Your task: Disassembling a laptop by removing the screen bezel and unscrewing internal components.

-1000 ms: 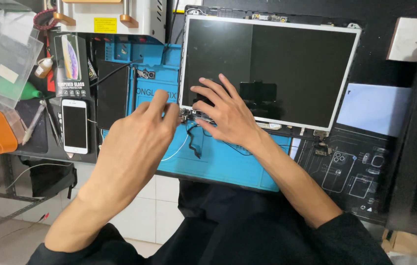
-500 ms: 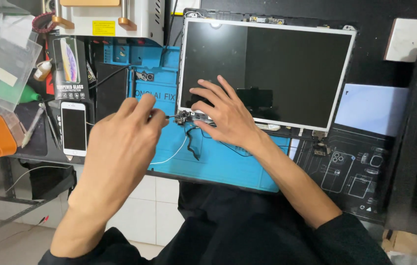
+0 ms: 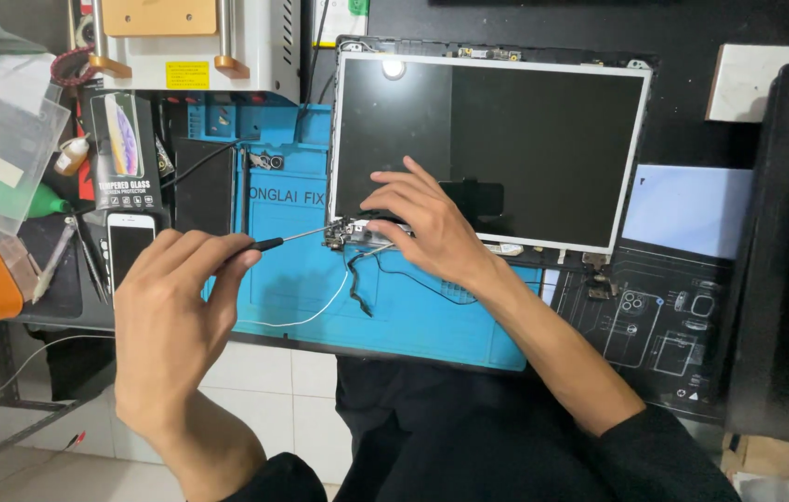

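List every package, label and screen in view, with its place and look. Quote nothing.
Laptop screen panel: centre, flat, dark, silver-framed.
Screen protector package: upper left, black box picturing a phone.
White phone: below that package, dark screen.
Yellow label: rectangular, on the white machine.
Clear plastic bag: far left, white sticker.

Left hand (image 3: 176,321) raised at lower left, fingers curled in pinch grip, forearm rising from bottom edge. Right hand (image 3: 432,228) palm down, fingers spread and pressing, dark-sleeved forearm angling toward lower right.
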